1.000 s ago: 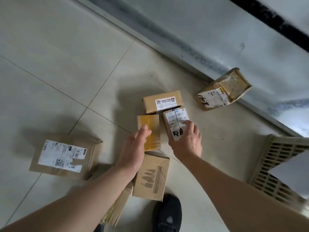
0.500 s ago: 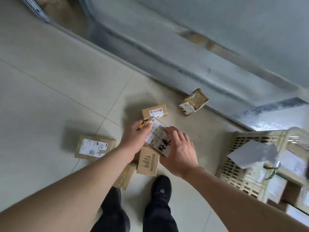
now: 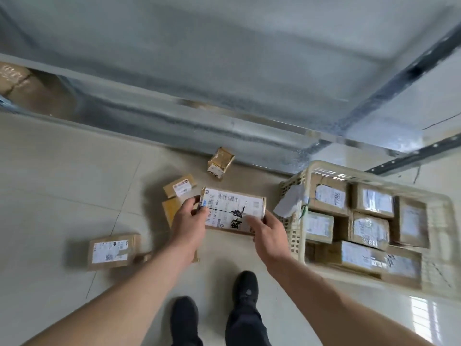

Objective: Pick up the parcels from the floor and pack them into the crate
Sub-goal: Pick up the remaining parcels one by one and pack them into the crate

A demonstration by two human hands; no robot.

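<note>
I hold a small cardboard parcel point(image 3: 233, 211) with a white label and black handwriting, lifted off the floor between both hands. My left hand point(image 3: 188, 222) grips its left end and my right hand point(image 3: 268, 236) grips its right end. A cream plastic crate point(image 3: 291, 236) stands just to the right, with several labelled parcels point(image 3: 371, 229) packed inside. On the floor lie more parcels: a labelled one point(image 3: 113, 250) at the left, a small one point(image 3: 179, 188) and a yellow-taped one point(image 3: 171, 211) behind my left hand, and a taped one point(image 3: 220, 162) by the wall.
A metal wall base point(image 3: 199, 126) runs across behind the parcels. My two black shoes point(image 3: 245, 287) stand on the pale tiled floor point(image 3: 62, 183) below my hands. A loose white paper point(image 3: 289, 204) hangs over the crate's left rim.
Both hands took the handwritten parcel and lifted it off the floor, turning it level and moving it right toward the crate. The view rose and the crate came fully into sight.
</note>
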